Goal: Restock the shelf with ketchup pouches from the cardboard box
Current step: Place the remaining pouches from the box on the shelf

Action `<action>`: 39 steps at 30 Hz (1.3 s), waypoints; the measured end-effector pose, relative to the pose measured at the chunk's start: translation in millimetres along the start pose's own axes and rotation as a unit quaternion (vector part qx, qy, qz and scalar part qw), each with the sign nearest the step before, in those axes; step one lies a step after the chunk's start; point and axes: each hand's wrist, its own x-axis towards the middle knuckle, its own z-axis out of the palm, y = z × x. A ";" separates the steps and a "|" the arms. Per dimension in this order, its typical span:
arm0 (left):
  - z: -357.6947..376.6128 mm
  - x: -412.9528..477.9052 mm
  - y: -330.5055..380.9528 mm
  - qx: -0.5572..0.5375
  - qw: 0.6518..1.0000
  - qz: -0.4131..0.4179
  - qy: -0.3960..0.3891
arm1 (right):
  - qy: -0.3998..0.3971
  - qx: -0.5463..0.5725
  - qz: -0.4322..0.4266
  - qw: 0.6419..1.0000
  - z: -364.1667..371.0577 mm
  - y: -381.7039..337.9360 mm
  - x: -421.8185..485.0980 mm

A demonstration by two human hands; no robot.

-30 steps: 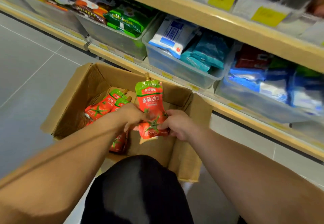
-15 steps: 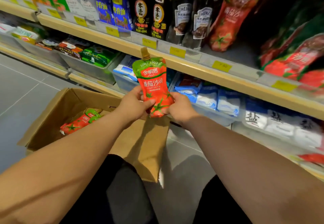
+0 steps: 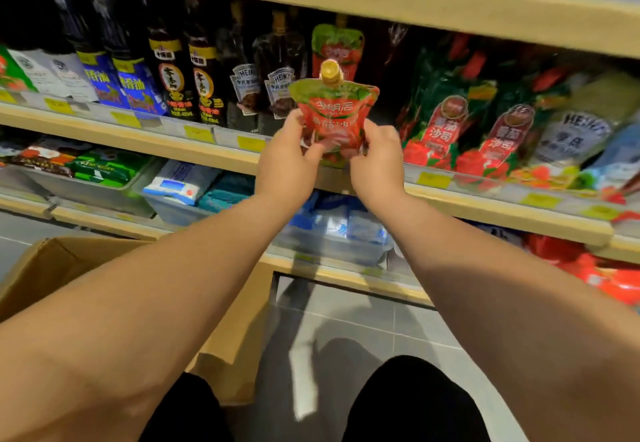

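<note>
Head view, pouch: we hold the ketchup pouch (image 3: 334,119) upright in front of the middle shelf (image 3: 156,145), just above its front edge; its gold cap (image 3: 330,71) points up, so the long axis runs bottom to top.
Head view, left hand: our left hand (image 3: 287,161) pinches the pouch's lower left edge, thumb on the printed face; clamped on the pouch.
Head view, right hand: our right hand (image 3: 377,161) pinches the lower right edge in the same way; also clamped on the pouch.
Head view, pouch from grip: both grips sit low, so most of the pouch stands above our hands; the hands are level with each other, neither plainly nearer the shelf.
Head view, slot: straight behind the held pouch a matching pouch (image 3: 337,45) stands at the back of the shelf, between the Heinz bottles (image 3: 278,91) to its left and the red-and-green packs (image 3: 446,130) to its right; we judge the space in front of it to be the place to fill.
Head view, coming move: we judge it as a push forward over the front edge, base first, keeping the cap up; gripped so low, the soft top may flop.
Head view, box: the cardboard box (image 3: 45,268) sits on the floor at lower left, under our left forearm; its contents are hidden.
</note>
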 end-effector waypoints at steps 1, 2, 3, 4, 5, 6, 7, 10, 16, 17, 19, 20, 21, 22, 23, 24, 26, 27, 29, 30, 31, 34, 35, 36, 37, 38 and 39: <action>4.2 6.3 4.0 -0.003 1.000 0.007 -0.006 | 0.012 0.011 0.010 1.000 -4.4 0.3 5.1; 8.0 11.9 7.1 -0.003 1.000 0.013 -0.013 | 0.023 0.030 0.018 0.999 -7.2 1.1 9.5; 12.0 18.5 9.7 -0.002 1.000 0.020 -0.018 | 0.034 0.056 0.027 0.998 -9.5 2.1 14.7; 15.7 24.3 11.1 0.001 0.999 0.028 -0.022 | 0.042 0.081 0.037 0.995 -10.9 2.9 18.8; 19.4 30.0 11.5 0.005 0.999 0.038 -0.024 | 0.046 0.105 0.051 0.992 -11.7 3.3 22.4; 23.4 36.7 11.4 0.010 0.998 0.048 -0.026 | 0.049 0.118 0.065 0.990 -11.8 4.1 27.3; 26.7 42.1 10.2 0.015 0.998 0.055 -0.029 | 0.049 0.110 0.073 0.990 -11.1 5.2 30.7; 35.4 56.7 4.5 0.032 0.997 0.062 -0.042 | 0.055 0.023 0.070 0.996 -7.3 9.5 39.5; 48.8 75.2 -10.0 0.054 0.994 0.072 -0.063 | 0.054 -0.013 0.108 0.993 8.7 19.7 53.1; 50.4 77.6 -11.3 0.062 0.993 0.069 -0.068 | 0.063 -0.025 0.110 0.992 10.9 22.1 55.0; 55.2 82.2 -13.8 0.072 0.993 0.050 -0.080 | 0.084 -0.031 0.126 0.988 14.6 26.3 58.3; 57.3 83.4 -14.8 0.075 0.993 0.037 -0.084 | 0.088 -0.030 0.138 0.986 16.3 28.0 59.7; 59.9 84.6 -16.6 0.076 0.993 0.025 -0.089 | 0.090 -0.036 0.146 0.985 18.6 29.9 61.0; 62.1 85.7 -18.5 0.076 0.993 0.014 -0.091 | 0.090 -0.052 0.148 0.984 21.1 31.2 61.2; 63.4 86.6 -19.8 0.075 0.993 0.007 -0.091 | 0.090 -0.067 0.142 0.983 22.8 31.9 61.3; 64.7 87.7 -21.7 0.071 0.993 0.003 -0.091 | 0.093 -0.078 0.136 0.983 24.6 32.3 61.4; 65.2 90.4 -22.8 0.060 0.994 -0.001 -0.089 | 0.100 -0.092 0.130 0.982 25.4 31.9 62.7; 65.2 91.9 -23.7 0.055 0.994 -0.007 -0.090 | 0.100 -0.098 0.131 0.981 26.1 31.9 63.5; 64.8 94.9 -24.7 0.058 0.994 -0.017 -0.092 | 0.102 -0.106 0.142 0.979 25.8 31.0 65.8; 64.3 95.9 -25.8 0.061 0.994 -0.018 -0.090 | 0.103 -0.107 0.150 0.977 25.7 30.2 66.8; 64.1 96.9 -26.4 0.060 0.994 -0.017 -0.088 | 0.105 -0.106 0.158 0.976 25.4 29.6 67.8; 63.0 97.8 -28.2 0.049 0.994 -0.008 -0.095 | 0.107 -0.106 0.162 0.975 24.2 27.4 69.1; 62.3 98.0 -28.5 0.046 0.993 0.005 -0.105 | 0.107 -0.104 0.159 0.976 23.7 27.0 69.3; 62.2 98.4 -29.4 0.046 0.992 0.021 -0.119 | 0.108 -0.099 0.155 0.977 23.4 27.0 68.9; 61.4 99.3 -29.7 0.049 0.989 0.036 -0.133 | 0.108 -0.094 0.151 0.978 22.6 26.7 68.6; 60.8 99.9 -30.3 0.055 0.987 0.045 -0.144 | 0.104 -0.093 0.147 0.979 22.6 27.2 67.6; 60.6 100.4 -30.6 0.062 0.985 0.051 -0.153 | 0.095 -0.097 0.141 0.981 22.3 27.4 66.7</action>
